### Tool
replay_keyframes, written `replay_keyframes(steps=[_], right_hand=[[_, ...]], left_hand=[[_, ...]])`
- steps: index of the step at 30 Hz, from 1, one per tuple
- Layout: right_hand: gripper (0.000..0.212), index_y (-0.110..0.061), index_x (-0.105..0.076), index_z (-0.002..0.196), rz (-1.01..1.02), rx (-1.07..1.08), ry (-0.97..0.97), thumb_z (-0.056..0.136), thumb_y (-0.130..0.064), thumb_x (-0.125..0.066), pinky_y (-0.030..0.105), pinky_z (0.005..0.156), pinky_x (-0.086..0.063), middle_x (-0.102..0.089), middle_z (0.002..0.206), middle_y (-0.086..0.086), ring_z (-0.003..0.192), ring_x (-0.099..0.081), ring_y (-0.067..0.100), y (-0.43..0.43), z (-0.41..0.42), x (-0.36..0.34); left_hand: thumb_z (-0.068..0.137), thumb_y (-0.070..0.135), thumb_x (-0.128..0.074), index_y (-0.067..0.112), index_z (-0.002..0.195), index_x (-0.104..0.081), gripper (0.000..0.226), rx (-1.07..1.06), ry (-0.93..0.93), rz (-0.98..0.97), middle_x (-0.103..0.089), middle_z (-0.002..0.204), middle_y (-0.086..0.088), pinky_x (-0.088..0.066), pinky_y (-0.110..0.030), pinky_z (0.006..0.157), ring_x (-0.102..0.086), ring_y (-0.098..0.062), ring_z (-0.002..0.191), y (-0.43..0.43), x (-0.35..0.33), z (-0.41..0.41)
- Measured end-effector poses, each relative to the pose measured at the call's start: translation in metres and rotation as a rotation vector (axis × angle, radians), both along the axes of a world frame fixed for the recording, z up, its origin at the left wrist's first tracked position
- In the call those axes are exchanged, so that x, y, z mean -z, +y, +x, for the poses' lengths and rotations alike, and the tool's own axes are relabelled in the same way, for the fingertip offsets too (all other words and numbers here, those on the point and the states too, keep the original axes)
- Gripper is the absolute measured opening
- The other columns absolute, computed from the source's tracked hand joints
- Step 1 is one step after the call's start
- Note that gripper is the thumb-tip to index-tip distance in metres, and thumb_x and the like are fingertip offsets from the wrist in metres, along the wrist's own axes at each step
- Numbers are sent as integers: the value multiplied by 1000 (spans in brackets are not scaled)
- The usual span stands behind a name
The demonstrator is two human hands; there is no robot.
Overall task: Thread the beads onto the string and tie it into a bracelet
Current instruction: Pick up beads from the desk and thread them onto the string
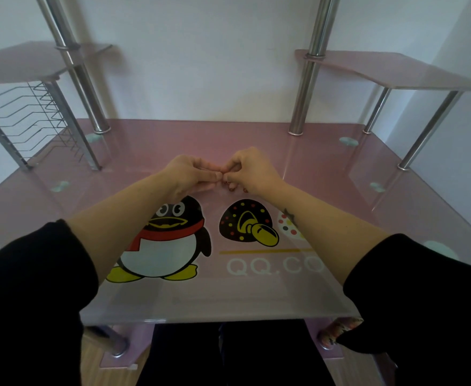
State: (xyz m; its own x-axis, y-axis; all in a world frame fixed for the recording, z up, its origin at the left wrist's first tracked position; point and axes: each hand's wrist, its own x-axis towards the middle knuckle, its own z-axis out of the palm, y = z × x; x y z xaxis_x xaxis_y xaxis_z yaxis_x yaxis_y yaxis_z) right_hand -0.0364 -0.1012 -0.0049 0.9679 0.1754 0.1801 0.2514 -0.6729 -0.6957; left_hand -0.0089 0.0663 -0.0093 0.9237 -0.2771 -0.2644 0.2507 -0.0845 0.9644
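My left hand and my right hand meet fingertip to fingertip above the middle of the pink glass desk. Both have curled fingers pinching something small between them; the string itself is too thin to make out. A short run of small dark red beads hangs just below my right hand's fingers, close to the desk surface. Part of the bead strand is hidden behind my right palm.
The desk carries a printed penguin and a dark mushroom picture near the front edge. Chrome posts rise at the back, holding small pink shelves at both sides. A wire rack stands at the left.
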Motion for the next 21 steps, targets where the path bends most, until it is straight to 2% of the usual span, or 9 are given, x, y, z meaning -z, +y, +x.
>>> replay_keyframes(steps=[2, 6, 8, 11, 13, 15, 17, 19, 21], right_hand=[[9, -3, -69, 92, 21, -5, 25, 83, -3, -69, 11, 38, -41, -72, 74, 11, 49, -62, 4, 1, 0, -1], [9, -4, -69, 91, 62, -7, 41, 83, -1, -69, 11, 39, -41, -73, 75, 14, 52, -64, 9, 0, -1, -3], [8, -4, -69, 91, 71, -4, 45, 83, -3, -69, 14, 39, -44, -73, 76, 16, 56, -67, 17, 0, -1, -3], [12, -2, -70, 95, 75, -3, 75, 84, -6, -70, 21, 44, -52, -73, 78, 20, 66, -70, 30, 0, -1, -4], [14, 0, -70, 97, 85, -8, 85, 84, -5, -70, 17, 41, -49, -72, 79, 22, 60, -67, 25, 1, -2, -4], [16, 2, -69, 98, 105, -15, 87, 83, -3, -70, 18, 44, -51, -71, 80, 24, 58, -65, 21, 1, -1, -4], [15, 2, -69, 98, 117, -13, 95, 84, -4, -69, 20, 43, -51, -71, 79, 25, 61, -66, 26, 2, -1, -5], [13, -1, -69, 96, 103, -3, 102, 84, -7, -70, 21, 42, -49, -72, 78, 22, 66, -69, 32, 2, 0, -5], [12, -4, -69, 93, 88, 6, 96, 84, -11, -71, 20, 39, -47, -72, 77, 19, 64, -69, 30, 2, 0, -5]], left_hand=[[75, 0, -74, 3, 87, -68, 14, -1, -1, 4, -74, 83, -11, -57, -19, 60, -73, -17, 78, 0, 0, 0], [70, 3, -76, -1, 88, -71, 19, -6, 3, -23, -73, 94, -19, -60, -24, 69, -72, -26, 90, 0, -2, -1], [70, 1, -75, -4, 91, -72, 22, -16, 14, -44, -73, 97, -21, -60, -26, 72, -72, -28, 92, 0, -3, -1], [75, -6, -71, -4, 92, -73, 17, -28, 26, -58, -73, 98, -22, -59, -22, 67, -72, -28, 91, 1, -3, 0], [73, -5, -72, -1, 87, -74, 15, -37, 4, -20, -73, 96, -21, -60, -24, 68, -72, -29, 91, 1, -4, 1], [69, -2, -76, 3, 83, -75, 14, -54, -41, 32, -74, 94, -20, -60, -30, 75, -72, -29, 91, 0, -3, 1], [72, 2, -78, 8, 77, -77, 8, -73, -84, 74, -75, 90, -18, -60, -33, 79, -73, -28, 88, -1, -3, 2], [74, 5, -78, 10, 75, -76, 6, -85, -124, 105, -75, 87, -16, -60, -32, 77, -73, -25, 84, -1, -2, 3], [76, 7, -78, 10, 78, -74, 5, -94, -155, 124, -75, 86, -16, -61, -28, 71, -73, -22, 78, -1, -3, 2]])
